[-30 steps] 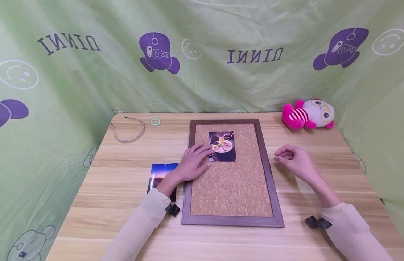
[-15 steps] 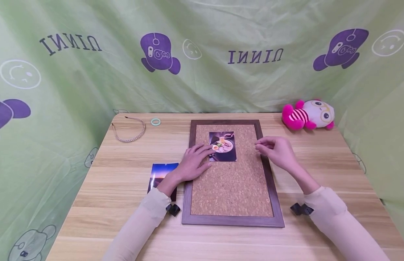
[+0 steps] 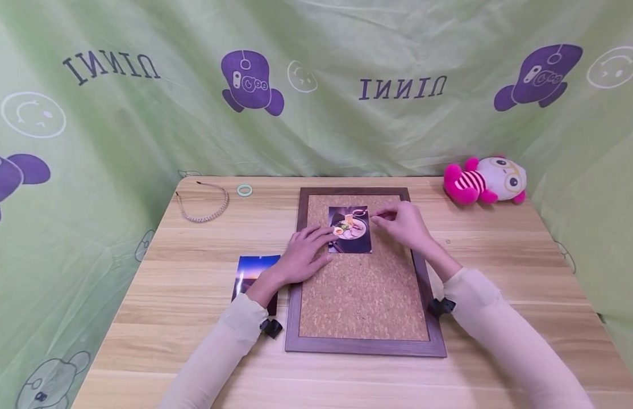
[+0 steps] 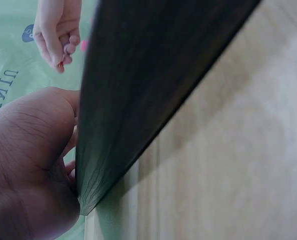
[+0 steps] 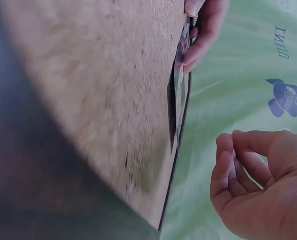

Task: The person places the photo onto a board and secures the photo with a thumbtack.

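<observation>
A framed cork board (image 3: pixel 362 295) lies on the table with a photo of a ramen bowl (image 3: pixel 353 241) on its upper part. My left hand (image 3: pixel 303 255) rests over the board's left side, fingers spread, fingertips pressing the photo's left edge. My right hand (image 3: pixel 404 227) is above the board at the photo's upper right corner, thumb and index finger pinched together. Between those fingertips the left wrist view shows a tiny orange glint, apparently a thumbtack (image 4: pixel 61 65); its shape is mostly hidden. In the right wrist view, the photo (image 5: pixel 179 95) stands slightly off the cork.
A sunset photo (image 3: pixel 257 270) lies left of the board, partly under my left forearm. Another tiny round thing (image 3: pixel 448 242) lies on the table to the right. Farther back are a headband (image 3: pixel 206 218), a mint-green ring (image 3: pixel 244 190) and a pink-and-white plush toy (image 3: pixel 485 180).
My right hand has moved left from beside the board to the photo's upper right corner, uncovering a tiny round thing on the table. The left hand has stayed on the photo.
</observation>
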Action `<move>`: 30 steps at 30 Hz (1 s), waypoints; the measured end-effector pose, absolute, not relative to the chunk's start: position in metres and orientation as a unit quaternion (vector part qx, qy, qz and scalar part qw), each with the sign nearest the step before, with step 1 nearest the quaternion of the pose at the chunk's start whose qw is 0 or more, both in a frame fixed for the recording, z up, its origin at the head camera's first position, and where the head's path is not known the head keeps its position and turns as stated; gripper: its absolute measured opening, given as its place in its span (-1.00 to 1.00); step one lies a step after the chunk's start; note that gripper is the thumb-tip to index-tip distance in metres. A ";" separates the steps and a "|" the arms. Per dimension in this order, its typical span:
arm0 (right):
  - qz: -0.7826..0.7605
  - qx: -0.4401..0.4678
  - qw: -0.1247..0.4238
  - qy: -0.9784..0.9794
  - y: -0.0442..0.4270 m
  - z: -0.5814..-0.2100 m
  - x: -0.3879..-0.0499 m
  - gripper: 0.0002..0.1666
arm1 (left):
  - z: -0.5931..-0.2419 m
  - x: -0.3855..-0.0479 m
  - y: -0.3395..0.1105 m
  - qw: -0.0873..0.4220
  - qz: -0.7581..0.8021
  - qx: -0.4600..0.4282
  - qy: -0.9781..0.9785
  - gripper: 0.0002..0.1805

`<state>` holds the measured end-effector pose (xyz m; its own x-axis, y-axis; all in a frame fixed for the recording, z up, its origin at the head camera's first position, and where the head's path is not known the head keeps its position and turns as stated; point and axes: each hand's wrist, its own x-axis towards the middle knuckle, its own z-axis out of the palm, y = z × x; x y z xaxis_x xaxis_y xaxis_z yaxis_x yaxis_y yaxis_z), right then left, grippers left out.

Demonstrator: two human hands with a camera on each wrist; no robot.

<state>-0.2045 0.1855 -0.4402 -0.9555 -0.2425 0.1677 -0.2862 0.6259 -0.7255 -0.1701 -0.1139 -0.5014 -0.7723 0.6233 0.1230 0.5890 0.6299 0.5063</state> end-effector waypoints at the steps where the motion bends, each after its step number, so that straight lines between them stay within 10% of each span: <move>1: 0.407 0.145 0.026 -0.901 0.183 -0.442 -0.207 -0.84 | -0.501 -0.170 -0.114 0.030 0.269 0.337 0.902 -0.42; 30: 0.506 0.077 -0.075 -0.856 0.134 -0.455 -0.260 -0.88 | -0.501 -0.170 -0.114 0.039 0.283 0.333 0.899 -0.43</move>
